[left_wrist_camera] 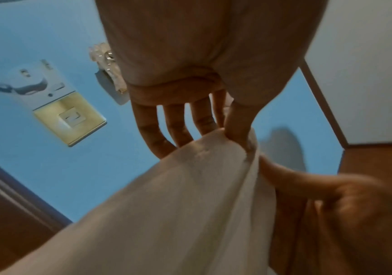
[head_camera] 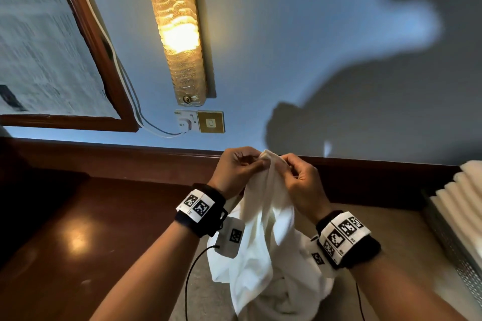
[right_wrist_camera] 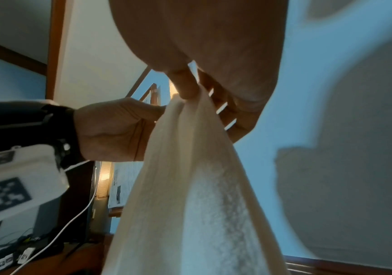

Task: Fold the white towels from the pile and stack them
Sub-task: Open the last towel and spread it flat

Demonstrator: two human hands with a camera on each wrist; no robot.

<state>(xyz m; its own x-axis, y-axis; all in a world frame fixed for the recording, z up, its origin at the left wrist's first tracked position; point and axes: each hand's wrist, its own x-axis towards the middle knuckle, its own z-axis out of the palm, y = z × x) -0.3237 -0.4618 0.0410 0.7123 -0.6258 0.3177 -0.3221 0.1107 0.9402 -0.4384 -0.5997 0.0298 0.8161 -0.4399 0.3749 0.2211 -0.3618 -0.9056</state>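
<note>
A white towel (head_camera: 263, 216) hangs in the air in front of me, bunched at its top edge. My left hand (head_camera: 241, 164) pinches that top edge from the left, and my right hand (head_camera: 292, 172) pinches it from the right, the two hands almost touching. In the left wrist view the thumb and fingers (left_wrist_camera: 235, 130) close on the towel (left_wrist_camera: 178, 204). From the right wrist the thumb (right_wrist_camera: 185, 89) presses the towel (right_wrist_camera: 190, 186) against the fingers. The towel's lower part droops onto more white cloth (head_camera: 281, 302) below.
A dark wooden table (head_camera: 78, 229) lies at the left. A grey metal tray (head_camera: 453, 242) with folded white towels (head_camera: 464, 185) stands at the right. Ahead is the blue wall with a lit lamp (head_camera: 180, 34), a socket (head_camera: 200, 122) and a framed mirror (head_camera: 39, 47).
</note>
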